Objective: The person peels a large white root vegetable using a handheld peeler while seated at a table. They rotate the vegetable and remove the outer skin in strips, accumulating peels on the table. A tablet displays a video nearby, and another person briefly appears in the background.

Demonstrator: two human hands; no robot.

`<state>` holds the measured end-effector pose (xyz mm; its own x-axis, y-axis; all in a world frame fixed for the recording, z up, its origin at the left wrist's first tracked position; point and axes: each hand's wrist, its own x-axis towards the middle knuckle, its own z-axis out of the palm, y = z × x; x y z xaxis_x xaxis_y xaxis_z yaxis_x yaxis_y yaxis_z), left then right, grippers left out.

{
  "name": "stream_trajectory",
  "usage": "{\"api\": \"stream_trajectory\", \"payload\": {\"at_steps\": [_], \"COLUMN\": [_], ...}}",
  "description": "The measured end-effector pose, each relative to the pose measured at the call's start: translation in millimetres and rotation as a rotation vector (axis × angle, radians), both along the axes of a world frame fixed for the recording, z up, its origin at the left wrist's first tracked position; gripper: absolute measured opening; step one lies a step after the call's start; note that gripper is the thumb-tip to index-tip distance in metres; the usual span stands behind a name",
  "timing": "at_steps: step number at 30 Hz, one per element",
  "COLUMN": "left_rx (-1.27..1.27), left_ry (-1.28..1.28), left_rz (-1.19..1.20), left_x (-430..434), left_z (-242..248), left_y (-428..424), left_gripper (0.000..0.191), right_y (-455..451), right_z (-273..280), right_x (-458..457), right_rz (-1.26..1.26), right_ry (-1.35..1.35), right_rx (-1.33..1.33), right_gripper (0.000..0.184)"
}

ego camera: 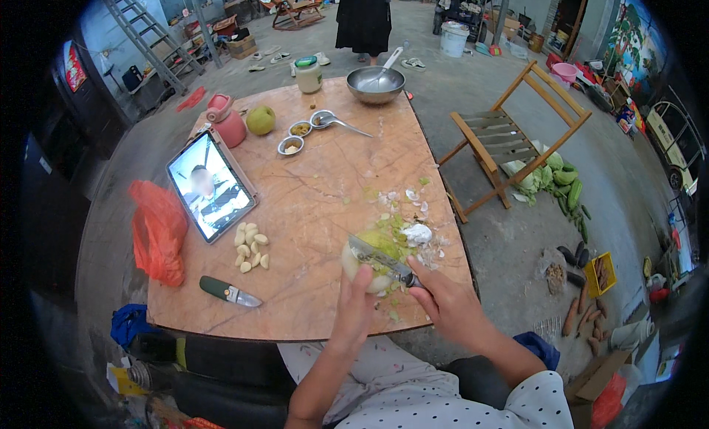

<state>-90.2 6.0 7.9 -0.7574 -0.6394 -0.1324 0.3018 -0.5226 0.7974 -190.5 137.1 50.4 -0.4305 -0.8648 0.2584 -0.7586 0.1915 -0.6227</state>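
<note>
My left hand (355, 301) holds a partly peeled, pale round fruit (350, 261) from below, near the table's front edge. In my right hand (443, 299) is a peeler (382, 258), its metal blade lying across the fruit's green skin. Green peel scraps (396, 229) and a crumpled white piece (416, 235) lie beside the fruit. Peeled garlic cloves (252, 246) form a small pile to the left. Nearer the front edge lies a folding knife (230, 292) with a green handle. A whole green fruit (260, 120) stands farther back.
Around the table (310, 207) stand a tablet (211, 185), a pink bottle (227, 124), small metal dishes (301, 129) with a spoon (349, 124), a lidded jar (308, 77) and a metal pan (376, 87). A red plastic bag (159, 235) hangs at the left edge. A wooden chair (498, 141) and a person (364, 19) are beyond.
</note>
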Motion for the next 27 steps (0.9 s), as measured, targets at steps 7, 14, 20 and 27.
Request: {"api": "stream_trajectory", "payload": {"at_steps": [7,14,20,27], "left_rx": [0.058,0.082,0.027,-0.006], "left_ry": [-0.026,-0.048,-0.146,-0.226], "left_rz": [-0.181,-0.335,-0.414,-0.566], "left_x": [7,10,18,23], "left_z": [-4,-13,-9,2], "left_y": [-10,-19,-24,-34], "left_gripper": [0.052,0.051,0.050,0.053], "right_y": [5,11,13,15], "right_z": [3,4,7,11], "right_x": [-12,-23,-31,-36], "right_rz": [0.030,0.079,0.139,0.181], "right_ry": [0.062,0.114,0.160,0.206], "right_rx": [0.079,0.144,0.170,0.208], "right_gripper": [0.049,0.047,0.047,0.049]}}
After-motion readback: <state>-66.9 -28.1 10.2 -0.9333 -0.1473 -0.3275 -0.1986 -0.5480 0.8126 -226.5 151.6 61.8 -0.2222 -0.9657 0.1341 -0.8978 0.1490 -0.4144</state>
